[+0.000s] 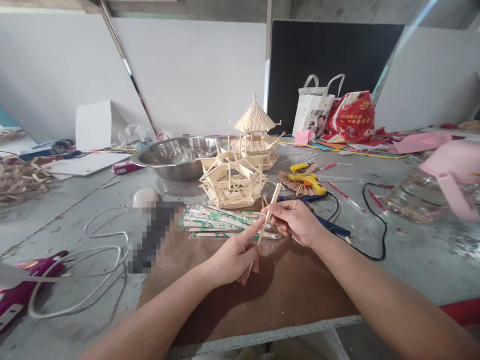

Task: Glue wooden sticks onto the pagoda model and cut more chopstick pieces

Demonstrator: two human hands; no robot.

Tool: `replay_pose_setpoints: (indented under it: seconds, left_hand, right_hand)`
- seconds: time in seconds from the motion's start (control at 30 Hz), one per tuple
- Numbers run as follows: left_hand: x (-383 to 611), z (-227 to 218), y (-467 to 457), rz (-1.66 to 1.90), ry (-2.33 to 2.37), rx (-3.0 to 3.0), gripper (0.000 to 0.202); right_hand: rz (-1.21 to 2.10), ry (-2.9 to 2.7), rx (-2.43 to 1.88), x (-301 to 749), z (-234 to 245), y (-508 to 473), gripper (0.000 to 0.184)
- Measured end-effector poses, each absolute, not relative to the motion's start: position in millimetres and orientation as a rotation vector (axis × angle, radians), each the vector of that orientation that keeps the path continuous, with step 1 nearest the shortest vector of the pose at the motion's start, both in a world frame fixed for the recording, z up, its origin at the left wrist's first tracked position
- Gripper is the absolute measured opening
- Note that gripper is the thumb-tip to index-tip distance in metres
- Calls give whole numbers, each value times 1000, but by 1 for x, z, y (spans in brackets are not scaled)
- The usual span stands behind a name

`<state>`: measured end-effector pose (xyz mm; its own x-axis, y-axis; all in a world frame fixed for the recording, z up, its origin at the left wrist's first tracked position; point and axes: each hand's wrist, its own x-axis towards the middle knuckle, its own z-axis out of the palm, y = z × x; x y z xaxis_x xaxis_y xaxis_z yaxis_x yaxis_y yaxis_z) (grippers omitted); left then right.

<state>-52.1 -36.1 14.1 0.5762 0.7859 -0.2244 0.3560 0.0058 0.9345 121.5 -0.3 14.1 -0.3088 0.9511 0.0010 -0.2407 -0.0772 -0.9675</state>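
Note:
My right hand point(294, 220) pinches a pair of pale wooden chopsticks point(276, 193) near their upper end, above the brown sheet point(292, 295). Lower down, my left hand point(238, 255) is closed around the same chopsticks, its index finger stretched against them. They slant, with the top end leaning right. Just beyond my hands lie several chopsticks in printed clear wrappers point(215, 225). Behind those stands an open six-sided frame built of sticks point(232, 187). Farther back is a stick pavilion with a pointed roof point(255, 120).
A steel basin point(168, 167) sits behind left, a yellow glue gun point(313, 184) to the right with its black cable. A pink-lidded jug point(416, 195) stands far right. White cable point(122, 250) and a purple power strip point(30, 280) lie left. Bags point(350, 117) stand at the back.

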Motion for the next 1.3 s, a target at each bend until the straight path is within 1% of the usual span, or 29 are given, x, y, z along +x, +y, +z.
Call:
replay_pose_setpoints:
  seconds: [0.4,0.63,1.3]
  left_hand:
    - [-56,13,-34,386,946,1578,66]
    - [-56,13,-34,388,946,1575,63]
    - [-55,17,-36,376,994,1598,64]
  right_hand:
    - [1667,-1140,-851,121,15,-1,24]
    - [1639,-1137,-852,119,15,-2,25]
    - [1587,-1125,-832,116,12,-3,23]
